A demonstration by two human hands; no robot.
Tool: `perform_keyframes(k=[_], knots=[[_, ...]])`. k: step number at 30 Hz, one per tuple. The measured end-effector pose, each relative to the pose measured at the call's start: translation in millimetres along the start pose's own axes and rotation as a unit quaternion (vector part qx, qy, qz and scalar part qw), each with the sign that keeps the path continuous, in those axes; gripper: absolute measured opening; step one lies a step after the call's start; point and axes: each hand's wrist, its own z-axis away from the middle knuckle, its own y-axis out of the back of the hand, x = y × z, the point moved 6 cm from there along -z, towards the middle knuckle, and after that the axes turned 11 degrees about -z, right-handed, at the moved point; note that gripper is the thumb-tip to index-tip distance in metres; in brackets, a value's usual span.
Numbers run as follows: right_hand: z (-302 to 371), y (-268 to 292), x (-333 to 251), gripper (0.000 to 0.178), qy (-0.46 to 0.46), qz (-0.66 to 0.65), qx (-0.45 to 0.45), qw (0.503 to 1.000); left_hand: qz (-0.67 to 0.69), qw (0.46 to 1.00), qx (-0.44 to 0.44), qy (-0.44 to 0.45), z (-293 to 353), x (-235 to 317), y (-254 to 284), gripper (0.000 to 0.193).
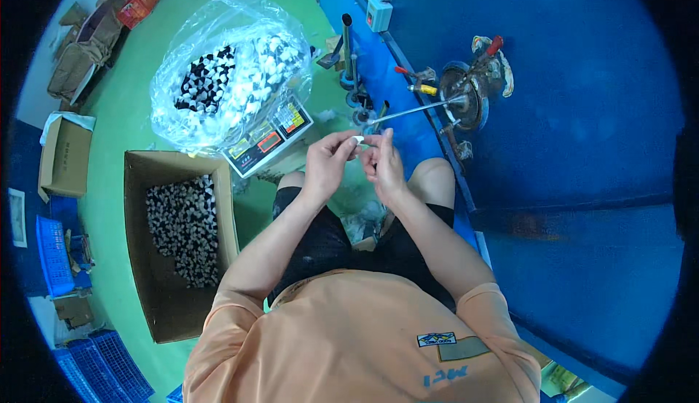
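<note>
Between the thumb and forefinger of my left hand (328, 164) is a small white piece (358, 140), too small to tell its kind. My right hand (386, 164) is right beside it, fingertips close to the piece and fingers partly curled. Whatever those fingers hold, if anything, is hidden. Both hands are above my knees. Ahead and left of them is a digital scale (268, 139), carrying a large clear plastic bag (175, 61) filled with small black-and-white pieces.
An open cardboard box (156, 286) at my left holds many black-and-white pieces. On my right a blue machine panel (568, 141) bears a round metal fixture (464, 96) with a red-handled lever (495, 45) and a rod. Blue crates (54, 256) and another carton (67, 157) stand far left.
</note>
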Motion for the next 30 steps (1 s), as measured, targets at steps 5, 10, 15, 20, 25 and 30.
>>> perform_keyframes(k=[5,10,15,20,25,30], knots=[[-2,7,-5,0.061,0.023,-0.002,0.026,0.999,0.105,0.994,-0.003,-0.016,-14,-1,-8,0.018],[-4,10,-7,0.058,0.037,0.004,0.033,0.999,0.087,0.996,-0.015,-0.010,-21,-2,-11,0.019],[-4,8,-12,0.057,0.055,0.018,0.022,0.998,0.115,0.993,-0.016,-0.026,-23,4,-14,0.019],[3,2,-18,0.042,0.057,-0.018,0.035,0.998,0.101,0.994,-0.010,-0.025,-24,9,-13,0.018],[0,-16,-36,0.025,0.247,0.099,0.006,0.964,0.069,0.995,-0.012,-0.068,-24,17,-17,0.018],[-13,-16,-42,0.016,0.269,0.116,0.036,0.955,0.059,0.993,-0.042,-0.096,-26,15,-18,0.018]])
